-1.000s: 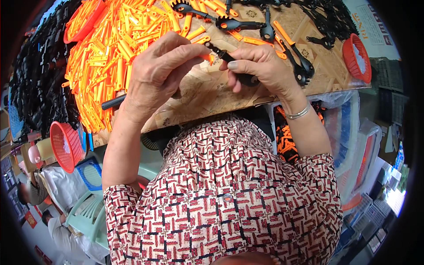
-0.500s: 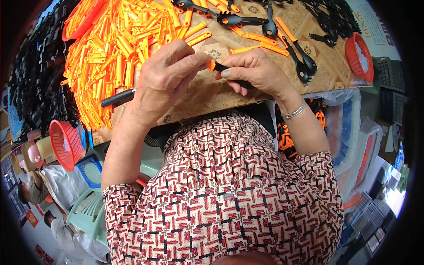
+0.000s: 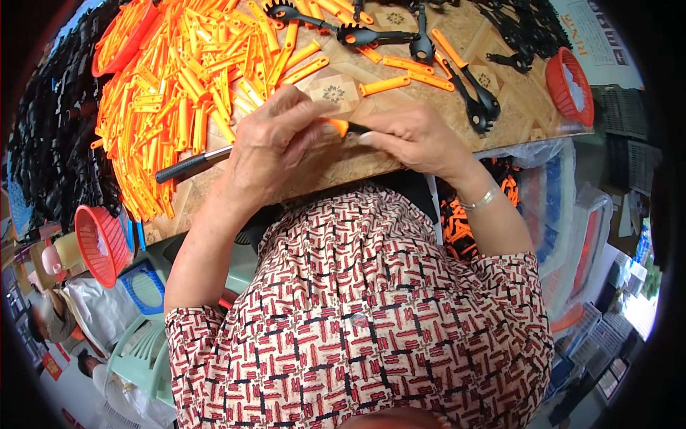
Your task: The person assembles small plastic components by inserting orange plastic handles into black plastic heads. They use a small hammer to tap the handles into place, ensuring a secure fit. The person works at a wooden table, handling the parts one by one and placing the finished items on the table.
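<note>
Above the near edge of the table, both hands hold one utensil between them. My left hand (image 3: 279, 139) is closed round its orange handle (image 3: 334, 127), most of which the fingers hide. My right hand (image 3: 418, 136) pinches the black part (image 3: 356, 129) that joins the handle; the far end is hidden by this hand. Beside my left wrist lies a tool with a black grip (image 3: 187, 166) and a metal shaft, its tip out of sight under the hand. A large heap of orange handles (image 3: 186, 107) spreads to the left of my left hand.
Black slotted spoons (image 3: 475, 107), a black pasta server (image 3: 375, 36) and loose orange handles (image 3: 386, 86) lie beyond my hands. Red baskets stand at right (image 3: 569, 87) and left (image 3: 103, 244). Black parts are piled far left (image 3: 61, 121) and far right (image 3: 525, 32).
Both hands have come a little nearer to me with the utensil. More of the orange end now shows between them. The whole view has shifted slightly.
</note>
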A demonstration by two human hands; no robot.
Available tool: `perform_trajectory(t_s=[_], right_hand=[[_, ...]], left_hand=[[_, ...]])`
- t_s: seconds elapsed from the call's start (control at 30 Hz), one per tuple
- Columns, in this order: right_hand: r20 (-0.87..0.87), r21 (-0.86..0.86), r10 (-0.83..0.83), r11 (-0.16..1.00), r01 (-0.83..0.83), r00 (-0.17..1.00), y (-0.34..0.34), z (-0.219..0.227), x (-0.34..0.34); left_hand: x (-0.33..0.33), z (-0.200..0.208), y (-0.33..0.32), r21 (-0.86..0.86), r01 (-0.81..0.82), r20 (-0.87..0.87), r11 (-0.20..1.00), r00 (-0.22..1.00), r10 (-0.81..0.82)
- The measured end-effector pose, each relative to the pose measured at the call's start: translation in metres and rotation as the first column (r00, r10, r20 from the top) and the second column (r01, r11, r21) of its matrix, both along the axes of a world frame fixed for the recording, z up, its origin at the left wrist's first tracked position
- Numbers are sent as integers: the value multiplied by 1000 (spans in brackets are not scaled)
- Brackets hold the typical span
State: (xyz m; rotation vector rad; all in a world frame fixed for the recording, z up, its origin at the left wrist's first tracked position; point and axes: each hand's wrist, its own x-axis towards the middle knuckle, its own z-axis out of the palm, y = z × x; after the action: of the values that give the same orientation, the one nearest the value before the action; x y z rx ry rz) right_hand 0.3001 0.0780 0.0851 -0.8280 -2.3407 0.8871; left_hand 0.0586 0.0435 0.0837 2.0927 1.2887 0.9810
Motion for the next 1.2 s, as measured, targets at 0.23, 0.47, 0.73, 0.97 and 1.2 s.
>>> perform_trajectory(t_s=[0.23, 0.47, 0.73, 0.97, 1.2], right_hand=[[303, 730, -644, 631, 263, 703, 35, 29, 88], [321, 894, -605, 448, -22, 729, 70, 22, 63], [329, 690, -489, 708, 148, 808, 120, -23, -11], [48, -129, -566, 814, 567, 823, 94, 0, -8], [-172, 435, -559, 695, 572, 811, 83, -9, 7]], left_hand=[[-23, -2, 27, 16, -236, -80, 972, 968, 237], [-24, -21, 30, 136, -223, -245, 965, 937, 251], [-28, -24, 46, 215, -262, -302, 941, 898, 319], [-7, -25, 52, 238, -178, -290, 955, 925, 245], [42, -27, 59, 391, -53, -272, 919, 947, 170]])
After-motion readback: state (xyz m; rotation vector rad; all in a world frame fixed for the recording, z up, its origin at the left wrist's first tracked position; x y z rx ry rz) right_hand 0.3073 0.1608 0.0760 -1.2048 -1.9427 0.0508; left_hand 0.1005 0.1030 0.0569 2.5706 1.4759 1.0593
